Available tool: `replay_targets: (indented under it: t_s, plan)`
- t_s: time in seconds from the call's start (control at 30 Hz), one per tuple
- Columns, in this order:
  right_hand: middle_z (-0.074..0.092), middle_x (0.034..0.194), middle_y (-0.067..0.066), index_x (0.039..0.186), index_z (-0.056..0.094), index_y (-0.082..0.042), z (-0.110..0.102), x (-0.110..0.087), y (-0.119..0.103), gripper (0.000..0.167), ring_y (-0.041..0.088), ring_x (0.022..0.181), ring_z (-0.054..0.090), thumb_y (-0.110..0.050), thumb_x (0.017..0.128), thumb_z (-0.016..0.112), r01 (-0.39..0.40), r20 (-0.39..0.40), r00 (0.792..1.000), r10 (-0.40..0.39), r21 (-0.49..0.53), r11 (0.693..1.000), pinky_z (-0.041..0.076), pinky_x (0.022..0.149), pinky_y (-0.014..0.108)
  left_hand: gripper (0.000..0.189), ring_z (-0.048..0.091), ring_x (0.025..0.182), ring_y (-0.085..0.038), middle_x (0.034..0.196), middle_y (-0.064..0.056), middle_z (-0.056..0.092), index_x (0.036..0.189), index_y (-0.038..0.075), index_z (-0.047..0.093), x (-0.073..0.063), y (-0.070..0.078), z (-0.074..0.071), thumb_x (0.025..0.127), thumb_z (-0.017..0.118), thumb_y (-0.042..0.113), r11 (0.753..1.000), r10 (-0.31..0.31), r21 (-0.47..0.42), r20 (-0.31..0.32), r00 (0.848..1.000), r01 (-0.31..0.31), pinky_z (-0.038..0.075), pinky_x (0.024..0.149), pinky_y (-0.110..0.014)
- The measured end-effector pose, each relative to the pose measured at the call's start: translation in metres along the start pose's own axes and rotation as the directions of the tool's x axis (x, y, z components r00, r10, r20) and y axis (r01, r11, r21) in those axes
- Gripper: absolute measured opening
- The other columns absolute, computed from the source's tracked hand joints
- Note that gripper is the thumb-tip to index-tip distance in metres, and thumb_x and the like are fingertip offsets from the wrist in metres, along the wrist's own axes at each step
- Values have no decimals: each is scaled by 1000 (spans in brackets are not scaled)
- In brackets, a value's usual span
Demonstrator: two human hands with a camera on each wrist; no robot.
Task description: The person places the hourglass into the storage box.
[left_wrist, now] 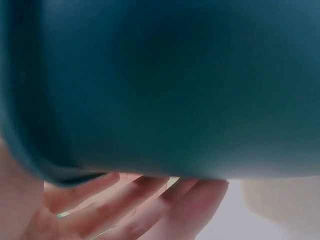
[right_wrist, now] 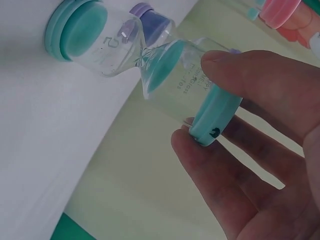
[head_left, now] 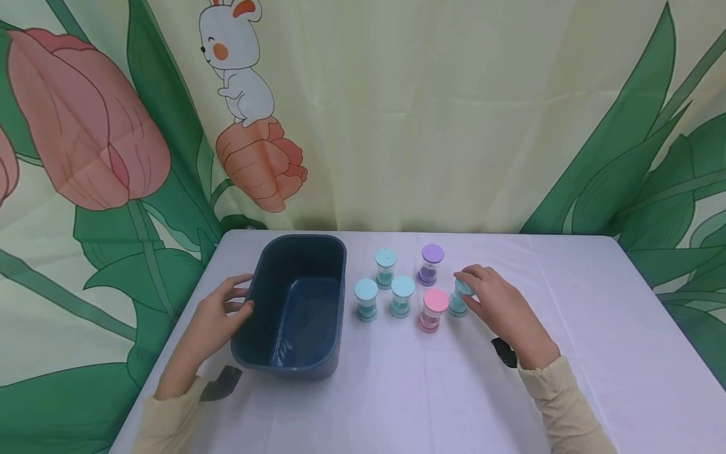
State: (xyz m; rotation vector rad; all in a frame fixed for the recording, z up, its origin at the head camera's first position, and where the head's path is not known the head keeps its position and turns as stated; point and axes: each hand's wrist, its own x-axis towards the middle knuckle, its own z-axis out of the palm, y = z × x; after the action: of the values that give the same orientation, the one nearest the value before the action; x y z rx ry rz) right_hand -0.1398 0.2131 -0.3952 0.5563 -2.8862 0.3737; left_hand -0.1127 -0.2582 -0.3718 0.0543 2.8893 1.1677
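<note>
My right hand (head_left: 499,309) pinches the top cap of a teal sand timer (right_wrist: 167,70) between thumb and fingertips. This timer stands at the right end of a group, close beside a pink sand timer (head_left: 433,310). A purple sand timer (head_left: 429,265) stands behind them. Three more teal timers are to the left, one of them the front-left teal timer (head_left: 365,299). At the left, my left hand (head_left: 214,321) rests against the outer side of a dark blue plastic bin (head_left: 334,315), its fingers (left_wrist: 185,205) extended along the wall.
The bin stands upright on a white-covered table (head_left: 397,403), left of the timers, with its bare floor showing. A printed curtain (head_left: 408,126) with a rabbit and tulips hangs right behind the table's far edge.
</note>
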Motion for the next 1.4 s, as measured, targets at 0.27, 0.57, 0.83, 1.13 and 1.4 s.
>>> replay_targets:
  t_s: [0.27, 0.57, 0.83, 1.13, 1.4]
  plan:
    - [63, 119, 15, 123, 66, 1, -3, 1, 2, 49, 32, 110, 60, -1, 77, 82, 46, -32, 998, -46, 26, 999, 57, 86, 48, 56, 60, 118, -49, 136, -31, 53, 150, 10, 38, -1, -10, -7, 100, 59, 21, 993, 6, -117, 68, 998, 2, 59, 83, -50]
    - [62, 117, 15, 123, 65, 2, -17, 1, 7, 50, 33, 110, 59, 2, 76, 82, 59, -81, 995, -55, 47, 997, 56, 87, 51, 60, 57, 120, -49, 138, -30, 52, 152, 13, 36, -2, -11, -4, 99, 61, 27, 993, 17, -119, 67, 998, -9, 57, 86, -53]
    - [62, 116, 15, 122, 66, 1, -30, 5, 4, 48, 32, 105, 60, 0, 76, 82, 101, -141, 986, -94, 46, 994, 56, 82, 50, 61, 57, 121, -49, 138, -30, 52, 153, 15, 36, -4, -11, -4, 99, 62, 30, 991, 17, -131, 69, 997, -7, 58, 84, -53]
    - [63, 116, 16, 122, 67, 1, -43, 9, 0, 49, 32, 104, 60, 1, 76, 83, 103, -157, 983, -92, 59, 993, 56, 83, 51, 62, 58, 121, -48, 137, -30, 53, 153, 15, 35, -2, -13, -3, 99, 62, 30, 990, 20, -141, 82, 996, -8, 58, 85, -52]
    - [62, 115, 16, 122, 66, 0, -49, 14, -3, 50, 32, 102, 61, 2, 75, 83, 135, -191, 974, -121, 62, 989, 56, 81, 51, 60, 57, 121, -48, 138, -28, 53, 153, 17, 35, -2, -13, -3, 100, 60, 28, 991, 0, -134, 77, 997, 10, 56, 89, -55]
